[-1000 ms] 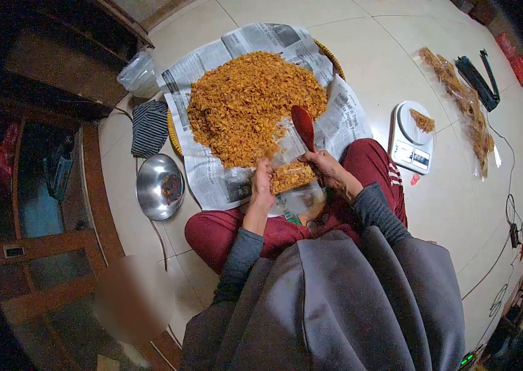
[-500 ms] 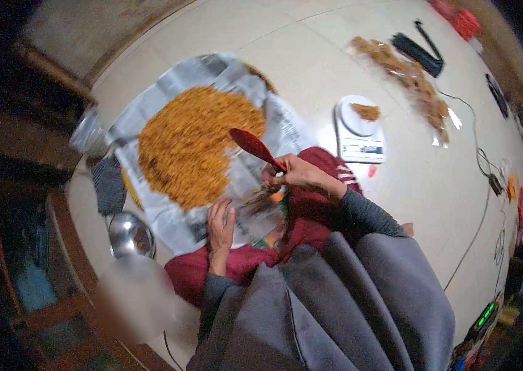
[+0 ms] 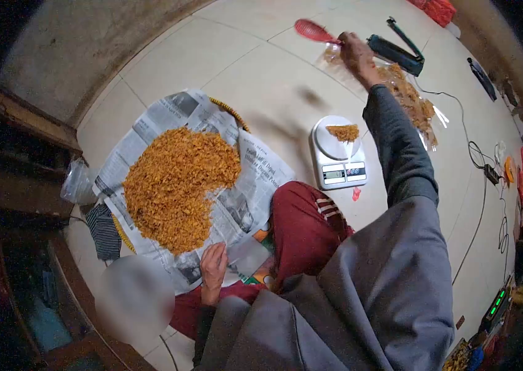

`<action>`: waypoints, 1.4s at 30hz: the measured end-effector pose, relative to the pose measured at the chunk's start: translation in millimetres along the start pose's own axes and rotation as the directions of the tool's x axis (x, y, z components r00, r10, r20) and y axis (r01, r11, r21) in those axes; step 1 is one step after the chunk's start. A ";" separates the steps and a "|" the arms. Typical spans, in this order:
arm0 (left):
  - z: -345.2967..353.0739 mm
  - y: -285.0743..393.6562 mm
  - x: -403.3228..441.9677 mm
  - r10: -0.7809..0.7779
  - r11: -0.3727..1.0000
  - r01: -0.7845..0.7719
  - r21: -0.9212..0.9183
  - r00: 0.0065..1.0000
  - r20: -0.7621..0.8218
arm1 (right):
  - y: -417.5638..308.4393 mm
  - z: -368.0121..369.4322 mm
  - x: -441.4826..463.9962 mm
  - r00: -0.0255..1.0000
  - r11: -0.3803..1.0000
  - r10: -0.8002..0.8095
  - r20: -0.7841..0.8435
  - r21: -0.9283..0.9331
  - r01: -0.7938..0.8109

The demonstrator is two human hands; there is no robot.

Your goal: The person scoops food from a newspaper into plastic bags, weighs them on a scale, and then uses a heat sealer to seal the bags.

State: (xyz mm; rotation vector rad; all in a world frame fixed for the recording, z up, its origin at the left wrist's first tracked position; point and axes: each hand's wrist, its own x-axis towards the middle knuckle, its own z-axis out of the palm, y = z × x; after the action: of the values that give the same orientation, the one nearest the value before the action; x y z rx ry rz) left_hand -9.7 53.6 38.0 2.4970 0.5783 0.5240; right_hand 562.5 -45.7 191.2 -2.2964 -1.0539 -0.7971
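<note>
Well, taking the scale [image 3: 335,157] as the landmark, the left hand [image 3: 214,266] is resting nearest the body, on the scale's near left side, by the newspaper [image 3: 261,161] and beside some clear plastic [image 3: 250,256]. A light, low hand is probably serving best there, as a tug could be shifting the food. Its fingers are lying together, loosely extended and closing on nothing visible; whether they are touching the plastic, I cannot tell.

Left of the scale, the pile [image 3: 178,185] is sitting on the newspaper, with a notch in its near right side. The scale is bearing a small portion [image 3: 343,132].

Beyond the scale, the right hand [image 3: 358,59] is holding the spoon [image 3: 316,31] above the near end of the packets [image 3: 413,102]. Good handling is likely asking for a level spoon — bowl turned away from the packets — and a wrist clear of the scale. Its fingers are closing around the handle; whether they are also pinching a packet, the hand's back is hiding. Past the packets, the black device [image 3: 396,55] is lying farther from the scale.
</note>
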 end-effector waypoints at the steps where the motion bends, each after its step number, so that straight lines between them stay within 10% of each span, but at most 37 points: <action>1: -2.6 0.1 1.8 0.033 0.998 -0.033 0.051 0.999 0.000 | -4.1 1.3 -1.3 0.997 0.995 0.078 -0.025 -0.053 -0.079; 6: -18.4 4.6 5.1 -0.091 0.994 0.095 0.046 0.992 -0.083 | -103.2 10.7 -91.2 0.918 0.877 0.086 0.388 0.408 -0.255; 7: -21.5 13.1 8.8 -0.201 0.977 0.196 -0.080 0.977 -0.071 | -125.6 28.6 -129.0 0.943 0.661 -0.176 0.282 0.743 -0.099; 8: -24.9 27.1 15.3 -0.301 0.936 0.284 -0.209 0.952 -0.057 | -167.4 29.6 -166.5 0.826 0.410 -0.264 0.497 0.834 -0.370; 10: -28.2 40.1 24.3 -0.231 0.946 0.197 -0.256 0.967 -0.110 | -246.9 -25.0 -205.1 0.470 0.489 -0.439 0.765 0.643 -0.589; 14: -38.2 44.9 8.0 -0.416 0.796 0.410 -0.445 0.905 0.089 | -304.3 -33.1 -255.2 0.207 0.486 -0.472 0.857 0.449 -0.750; 17: -51.1 32.5 -17.5 -0.471 0.375 0.658 -0.653 0.742 0.477 | -311.1 -35.9 -261.5 0.159 0.364 -0.556 0.816 0.411 -0.836; 20: -42.7 22.0 -39.7 -0.514 0.322 0.567 -0.758 0.777 0.363 | -332.4 -60.3 -280.7 0.764 0.586 -0.423 0.486 0.791 -0.178; 24: -41.8 52.5 -37.7 -0.714 -0.025 0.459 -0.888 0.613 0.338 | -343.7 -70.6 -315.2 0.502 0.512 -0.470 0.726 0.687 -0.515; 25: -34.3 36.2 -49.3 -0.629 0.354 0.530 -0.771 0.745 0.223 | -346.3 -66.7 -322.9 0.517 0.451 -0.420 0.746 0.666 -0.594; 28: -43.8 26.4 -60.7 -0.631 0.671 0.566 -0.478 0.775 0.031 | -339.2 -53.6 -312.3 0.439 0.522 -0.428 0.790 0.612 -0.594; 30: -45.8 17.8 -69.7 -0.624 0.757 0.505 -0.414 0.747 -0.229 | -326.2 -38.2 -285.4 0.592 0.710 -0.527 0.610 0.699 -0.088; 33: -69.9 29.9 -64.9 -0.675 0.710 0.513 -0.482 0.691 -0.259 | -295.5 30.0 -269.1 0.740 0.847 -0.529 0.416 0.323 0.423; 34: -78.5 33.7 -57.9 -0.650 0.732 0.480 -0.483 0.705 -0.285 | -302.5 34.0 -247.7 0.573 0.855 -0.514 0.639 0.321 0.408; 36: -97.9 41.2 -42.6 -0.583 0.803 0.463 -0.376 0.744 -0.327 | -308.1 82.6 -258.7 0.677 0.787 -0.592 0.436 0.494 0.370; 42: -127.6 29.1 -17.9 -0.373 0.915 0.403 -0.017 0.829 -0.416 | -370.6 140.0 -278.9 0.629 0.923 -0.311 0.712 0.385 0.020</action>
State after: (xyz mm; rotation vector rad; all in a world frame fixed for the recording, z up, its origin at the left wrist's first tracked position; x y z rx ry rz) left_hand -75.8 72.8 150.8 2.2415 1.2586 0.8851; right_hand 163.4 118.2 -29.3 -2.2397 -1.6267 0.3945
